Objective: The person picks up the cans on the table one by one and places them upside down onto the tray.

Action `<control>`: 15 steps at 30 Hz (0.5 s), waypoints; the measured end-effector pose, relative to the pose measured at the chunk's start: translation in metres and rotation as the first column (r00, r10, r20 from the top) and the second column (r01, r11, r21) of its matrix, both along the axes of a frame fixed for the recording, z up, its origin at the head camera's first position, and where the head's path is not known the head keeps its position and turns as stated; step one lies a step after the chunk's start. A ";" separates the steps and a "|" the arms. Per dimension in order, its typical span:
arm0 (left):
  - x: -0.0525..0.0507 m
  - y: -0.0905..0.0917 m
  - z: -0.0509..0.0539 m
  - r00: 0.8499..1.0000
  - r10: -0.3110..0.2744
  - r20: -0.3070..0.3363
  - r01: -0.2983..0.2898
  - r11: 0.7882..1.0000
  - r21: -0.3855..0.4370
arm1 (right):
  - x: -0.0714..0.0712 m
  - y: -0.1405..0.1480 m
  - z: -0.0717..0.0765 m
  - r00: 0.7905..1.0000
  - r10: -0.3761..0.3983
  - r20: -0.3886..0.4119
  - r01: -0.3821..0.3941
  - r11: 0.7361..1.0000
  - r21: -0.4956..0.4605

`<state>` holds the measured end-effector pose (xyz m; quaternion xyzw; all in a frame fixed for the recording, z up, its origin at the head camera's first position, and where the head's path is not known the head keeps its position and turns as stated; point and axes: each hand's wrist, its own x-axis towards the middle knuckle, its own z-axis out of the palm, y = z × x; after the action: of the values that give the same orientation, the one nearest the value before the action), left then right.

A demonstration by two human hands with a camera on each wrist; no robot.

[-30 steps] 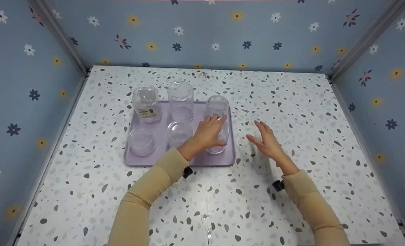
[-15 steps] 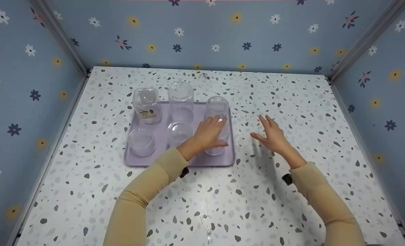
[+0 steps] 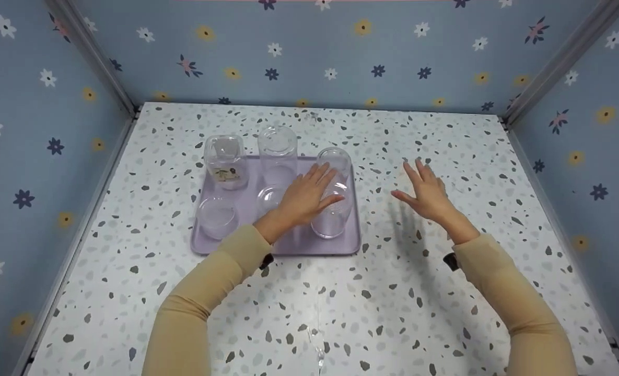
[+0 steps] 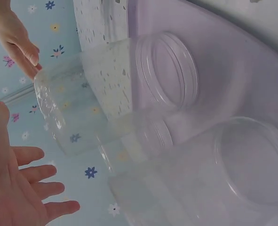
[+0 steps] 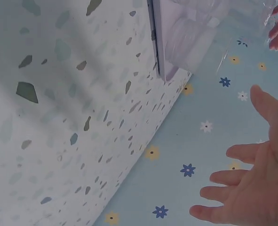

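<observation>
My left hand (image 3: 305,198) hovers over the purple tray (image 3: 246,245) with fingers straight and spread, holding nothing. It is just left of the clear front-right jar (image 3: 331,224) and partly hides the front-middle jar (image 3: 270,197). In the left wrist view, a gap shows between the left hand (image 4: 16,183) and the nearby jar (image 4: 82,103), whose ridged end (image 4: 169,70) rests on the tray. My right hand (image 3: 428,197), also spread and holding nothing, hangs above the table to the tray's right; in the right wrist view its fingers (image 5: 228,176) are extended.
Other clear containers on the tray are a squarish labelled jar (image 3: 226,162), a tall jar (image 3: 278,151), a back-right jar (image 3: 335,156) and a low front-left one (image 3: 218,218). The speckled table (image 3: 372,313) is bounded by floral panels (image 3: 309,52).
My left hand has moved left and slightly away from the front-right jar, uncovering more of it. My right hand has shifted right and farther forward, its fingers spreading. The jars stay put.
</observation>
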<state>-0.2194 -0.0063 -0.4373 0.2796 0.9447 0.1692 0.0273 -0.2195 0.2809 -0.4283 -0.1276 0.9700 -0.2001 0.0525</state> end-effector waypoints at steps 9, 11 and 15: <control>-0.015 -0.026 0.014 0.993 0.079 -0.086 -0.081 0.997 -0.019 | -0.015 0.009 0.020 0.999 -0.040 0.017 0.038 0.996 0.078; -0.019 -0.033 0.017 0.992 0.107 -0.070 -0.109 0.994 -0.027 | -0.018 0.011 0.022 0.998 -0.049 0.028 0.046 0.994 0.097; -0.028 -0.047 0.023 0.985 0.170 -0.027 -0.172 0.984 -0.048 | -0.025 0.015 0.027 0.996 -0.077 0.039 0.072 0.990 0.120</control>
<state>-0.2476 -0.0534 -0.4146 0.1986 0.9694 0.1438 0.0088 -0.2447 0.2954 -0.4016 -0.0838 0.9829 -0.1466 0.0736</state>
